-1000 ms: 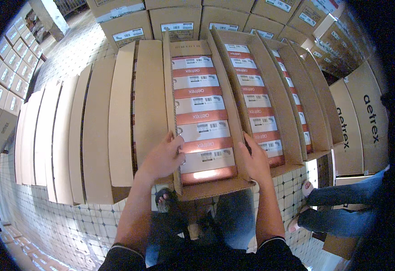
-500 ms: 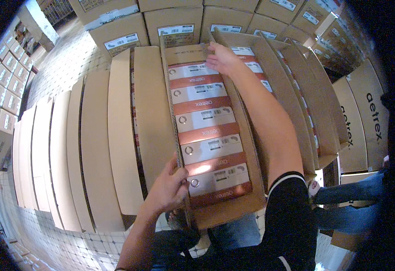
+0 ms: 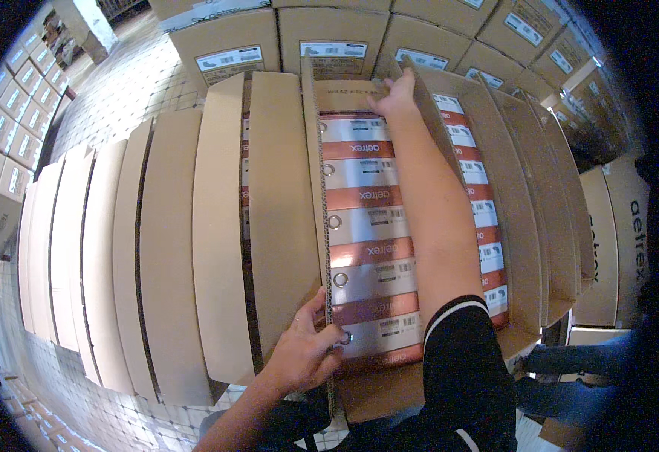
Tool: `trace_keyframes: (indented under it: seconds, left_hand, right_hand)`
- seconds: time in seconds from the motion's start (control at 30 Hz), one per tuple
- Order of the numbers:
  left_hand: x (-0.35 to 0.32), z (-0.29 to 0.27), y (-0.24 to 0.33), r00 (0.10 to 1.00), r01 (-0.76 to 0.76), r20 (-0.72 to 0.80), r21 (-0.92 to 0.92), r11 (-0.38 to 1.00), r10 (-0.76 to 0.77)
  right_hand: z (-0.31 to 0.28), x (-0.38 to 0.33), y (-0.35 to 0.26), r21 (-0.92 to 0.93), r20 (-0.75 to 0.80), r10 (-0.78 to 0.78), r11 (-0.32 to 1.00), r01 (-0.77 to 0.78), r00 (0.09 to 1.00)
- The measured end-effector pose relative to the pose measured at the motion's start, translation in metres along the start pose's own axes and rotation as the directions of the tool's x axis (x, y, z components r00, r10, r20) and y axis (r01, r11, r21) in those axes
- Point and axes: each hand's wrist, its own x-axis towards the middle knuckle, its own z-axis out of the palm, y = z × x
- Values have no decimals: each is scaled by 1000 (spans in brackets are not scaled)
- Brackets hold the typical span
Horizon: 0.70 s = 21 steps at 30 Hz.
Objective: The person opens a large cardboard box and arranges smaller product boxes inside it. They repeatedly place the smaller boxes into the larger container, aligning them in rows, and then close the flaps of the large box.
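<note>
Left hand (image 3: 307, 349) is pinching a long brown cardboard flap (image 3: 323, 226), lower centre. Right hand (image 3: 399, 96) is sitting upper centre; grip unclear.

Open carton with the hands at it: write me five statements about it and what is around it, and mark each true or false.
1. The open carton holds orange-and-white boxes in a row. True.
2. Both hands are at its far end. False: the right hand is there, but the left hand is at the left wall, toward the near end.
3. The carton to its right contains boxes too. True.
4. The right arm's sleeve is all white. False: the sleeve is black with white trim.
5. Stacked cartons stand beyond its far end. True.
</note>
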Motion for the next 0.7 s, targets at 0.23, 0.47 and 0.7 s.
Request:
trace_keyframes:
  seconds: [0.23, 0.47, 0.7]
  left_hand:
    - [-3, -1, -1, 1000, 9, 8, -9, 1000, -9]
    - [-2, 0, 4, 997, 70, 25, 10, 998, -70]
    - [-1, 1, 6, 998, 60, -15, 15, 998, -60]
  right_hand:
    - [23, 39, 5, 105, 109, -264, 962, 253, 958]
    - [22, 20, -43, -144, 361, -223, 946, 290, 906]
    - [-51, -89, -79, -587, 478, -427, 494, 641, 767]
